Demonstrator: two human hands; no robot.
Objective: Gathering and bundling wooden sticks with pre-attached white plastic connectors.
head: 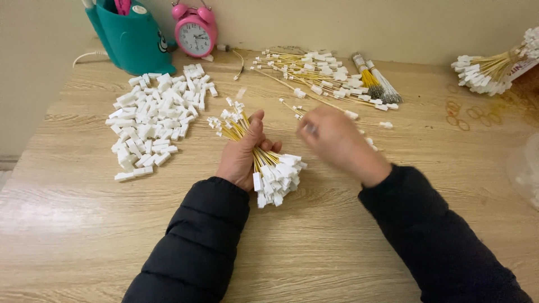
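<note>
One bundle of yellow wires (259, 150) with white plastic connectors at both ends lies near the middle of the wooden table (84, 224), clasped in the left hand (242, 157). That hand is wrapped around the bundle's middle, thumb pointing up along the wires, so that one cluster of connectors fans out to the far left and a thicker cluster hangs at the near right. The right hand (337, 143) hovers just to the right of the bundle, blurred; something small and pale seems pinched at its fingertips, but whether it is grasping anything cannot be told. Both arms wear dark padded sleeves.

To the left of the hands sits a broad pile of loose white connectors (157, 115). Farther back, right of centre, loose finished wires (320, 76) are spread out, with two tied bunches of bare-ended wires (376, 84) beside them. Another tied bundle (491, 70) rests at the far right edge, and rubber bands (466, 115) lie scattered near it. Against the far wall stand a teal holder (132, 36) and a pink alarm clock (194, 31).
</note>
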